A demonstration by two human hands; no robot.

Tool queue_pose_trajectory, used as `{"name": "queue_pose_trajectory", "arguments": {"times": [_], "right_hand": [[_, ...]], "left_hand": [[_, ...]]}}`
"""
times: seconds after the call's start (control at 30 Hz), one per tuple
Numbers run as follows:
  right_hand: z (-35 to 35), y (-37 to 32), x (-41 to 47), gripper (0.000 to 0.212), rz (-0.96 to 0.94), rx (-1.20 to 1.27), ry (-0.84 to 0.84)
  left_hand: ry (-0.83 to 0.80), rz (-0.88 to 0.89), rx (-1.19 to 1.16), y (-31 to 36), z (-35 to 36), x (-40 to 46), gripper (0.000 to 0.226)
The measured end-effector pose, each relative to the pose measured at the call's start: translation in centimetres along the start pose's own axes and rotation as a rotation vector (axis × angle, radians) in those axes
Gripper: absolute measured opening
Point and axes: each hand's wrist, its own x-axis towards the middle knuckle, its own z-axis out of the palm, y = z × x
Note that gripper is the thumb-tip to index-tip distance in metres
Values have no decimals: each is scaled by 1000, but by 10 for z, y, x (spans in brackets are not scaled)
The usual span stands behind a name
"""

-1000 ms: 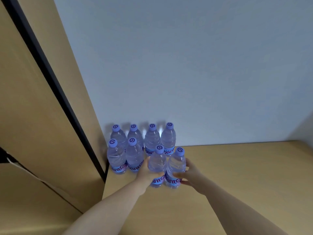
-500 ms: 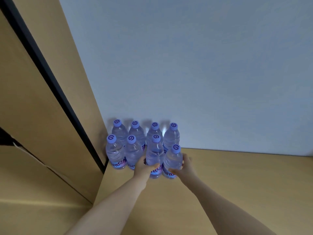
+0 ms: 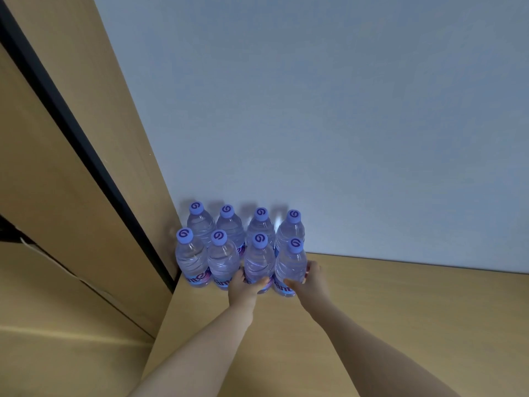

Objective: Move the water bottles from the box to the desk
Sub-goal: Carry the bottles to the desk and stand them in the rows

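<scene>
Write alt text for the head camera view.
Two bare hands hold the two right-hand bottles of a front row on a wooden desk: the left hand grips one bottle, the right hand the end bottle. Eight purple-capped water bottles stand upright in two rows of four against a pale wall.

Eight clear, purple-capped water bottles (image 3: 223,259) — upright, two rows — on the desk's (image 3: 400,310) back-left corner

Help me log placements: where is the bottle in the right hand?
In the head view, that bottle stands on the desk at the front row's right end, beside the bottle the left hand holds.
</scene>
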Motion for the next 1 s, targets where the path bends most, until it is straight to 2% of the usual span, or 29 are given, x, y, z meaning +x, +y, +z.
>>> {"name": "queue_pose_trajectory", "arguments": {"times": [0.17,0.3,0.4,0.47,0.5,0.57,0.63,0.77,0.83,0.9,0.93,1.0], "right_hand": [[5,0,-2,44,0,-36,16],[5,2,-4,50,3,-48,-1],[2,1,-5,56,10,-39,-19],[2,-1,-7,58,41,-19,-42],[1,-2,-8,56,58,-24,-53],[2,-4,-13,40,111,-42,-76],[3,-2,-19,8,157,-44,-126],[15,0,-37,35,115,-282,-274],[28,-1,-45,37,95,-397,-316],[43,-6,-52,29,42,-487,-344],[52,-10,-56,23,16,-508,-372],[74,-19,-66,30,-29,-517,-414]], "left_hand": [[2,-116,-146,-8,4,2,27],[-63,-169,-79,-6,-1,5,37],[-83,-224,-44,3,-4,2,30],[-63,-227,-1,5,-5,-1,42],[-56,-205,42,6,-6,-3,43],[-68,-113,203,8,-10,-10,27],[-92,-29,378,7,-18,-18,22],[-95,61,714,0,-46,-38,34],[-83,95,892,-5,-68,-47,27],[-39,115,1037,-9,-94,-58,22],[-6,115,1056,-11,-109,-63,22],[67,101,1039,-13,-141,-76,25]]}}
